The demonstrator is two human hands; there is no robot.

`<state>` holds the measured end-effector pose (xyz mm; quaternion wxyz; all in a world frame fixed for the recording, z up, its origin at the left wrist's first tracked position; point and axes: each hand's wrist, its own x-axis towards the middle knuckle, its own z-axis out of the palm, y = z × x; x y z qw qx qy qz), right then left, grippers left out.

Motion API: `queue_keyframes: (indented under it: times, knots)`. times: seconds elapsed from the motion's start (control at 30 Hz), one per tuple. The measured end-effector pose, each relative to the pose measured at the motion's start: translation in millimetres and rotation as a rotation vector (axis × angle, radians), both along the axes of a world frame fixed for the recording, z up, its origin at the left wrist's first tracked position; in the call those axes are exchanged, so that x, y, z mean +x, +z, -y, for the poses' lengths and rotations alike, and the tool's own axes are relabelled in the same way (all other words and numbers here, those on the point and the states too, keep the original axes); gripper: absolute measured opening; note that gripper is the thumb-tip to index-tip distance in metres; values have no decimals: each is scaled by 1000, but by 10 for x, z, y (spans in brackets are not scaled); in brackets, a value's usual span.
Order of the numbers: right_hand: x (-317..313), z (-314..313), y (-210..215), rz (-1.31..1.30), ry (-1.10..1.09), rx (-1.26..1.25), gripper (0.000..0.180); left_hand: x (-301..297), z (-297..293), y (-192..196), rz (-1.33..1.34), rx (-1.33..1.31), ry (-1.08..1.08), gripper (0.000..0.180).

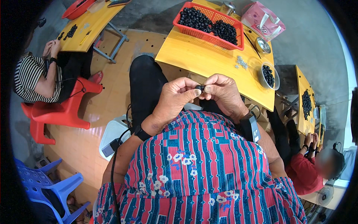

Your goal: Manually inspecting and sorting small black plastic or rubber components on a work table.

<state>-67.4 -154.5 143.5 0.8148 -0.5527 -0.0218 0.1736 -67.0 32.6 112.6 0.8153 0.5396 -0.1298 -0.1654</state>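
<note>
Between my two hands, above my lap, is a small round black part (200,88), its exact kind too small to make out. My left hand (177,96) pinches it from one side with thumb and forefinger. From the other side, thumb and fingertips of my right hand (223,93) close on it too. Ahead on the yellow table (179,50) stands a red basket (223,42) holding many black ring-like parts (194,19). A small heap of silvery metal bits (241,62) lies nearer. Right of it, a clear plastic tub (263,78) contains more black parts (268,74).
A metal bowl (263,45), a dark stick (253,44), a lidded jar (227,8) and a pink bag (262,20) occupy the table's far right. One person (41,78) sits at left by a red stool (63,106); another (307,170) works at right. A blue chair (48,186) stands lower left.
</note>
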Motion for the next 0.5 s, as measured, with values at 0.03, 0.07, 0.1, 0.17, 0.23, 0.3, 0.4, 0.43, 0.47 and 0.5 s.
queue_keyframes:
  times: [0.03, 0.07, 0.1, 0.17, 0.23, 0.3, 0.4, 0.43, 0.47, 0.5]
  knots:
    - [-4, 0, 3, 20, -3, -16, 9, -2, 1, 5, -5, 7, -9, 13]
    - [-7, -4, 9, 20, -2, -15, 9, -5, 1, 9, -10, 15, -17, 13]
    - [-9, -8, 10, 51, -20, -54, 9, -8, -2, 6, -11, 15, -17, 13]
    - [-14, -16, 10, 82, -38, -93, 9, -19, -8, 4, -75, -53, -37, 16]
    - [-17, -7, 0, 123, -66, -176, 12, -17, -1, 19, -105, -57, -45, 16]
    - [-19, -14, 7, 152, -74, -190, 12, -16, -2, 17, -134, -59, -49, 17]
    - [-29, -32, 12, 202, -82, -213, 14, -14, -7, -3, -121, -68, -35, 17]
    - [-31, -32, 12, 223, -86, -225, 14, -11, -3, -5, -127, -67, -35, 18]
    - [-32, -33, 15, 223, -87, -225, 14, -7, 0, -6, -133, -66, -35, 18]
    - [-36, -42, 26, 212, -91, -227, 14, -10, -6, -9, -133, -65, -34, 18]
